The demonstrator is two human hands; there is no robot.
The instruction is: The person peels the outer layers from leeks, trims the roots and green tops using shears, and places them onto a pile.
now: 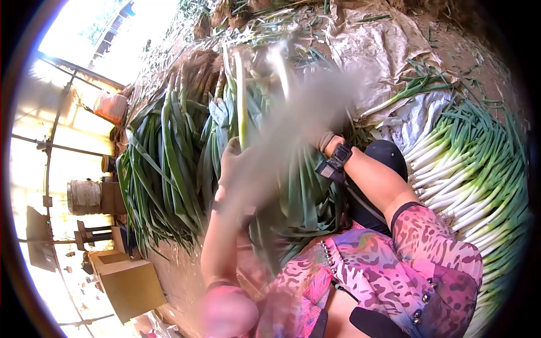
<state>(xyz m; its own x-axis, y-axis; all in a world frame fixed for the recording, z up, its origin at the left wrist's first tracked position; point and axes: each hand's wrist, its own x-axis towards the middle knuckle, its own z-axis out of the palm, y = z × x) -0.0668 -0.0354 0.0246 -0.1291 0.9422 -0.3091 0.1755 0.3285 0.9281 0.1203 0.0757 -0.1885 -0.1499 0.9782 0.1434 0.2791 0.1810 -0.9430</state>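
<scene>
My left hand (230, 160) is closed around a long green onion (241, 96), its pale stalk pointing up and away from me. A broad grey blur crosses the middle of the view and covers part of both hands. My right hand (322, 139), with a black watch (336, 162) on its wrist, reaches into that blur; its fingers are hidden. Another white onion stalk (279, 67) rises beyond the blur, between the hands. Green onion leaves (304, 191) hang below the hands, close to my lap.
Untrimmed onions (169, 152) with brown roots lie in a thick heap at left. Cleaned white-stalked onions (462, 169) are laid in a long row at right. A crumpled pale sheet (383, 50) covers soil ahead. A cardboard box (127, 284) stands at lower left.
</scene>
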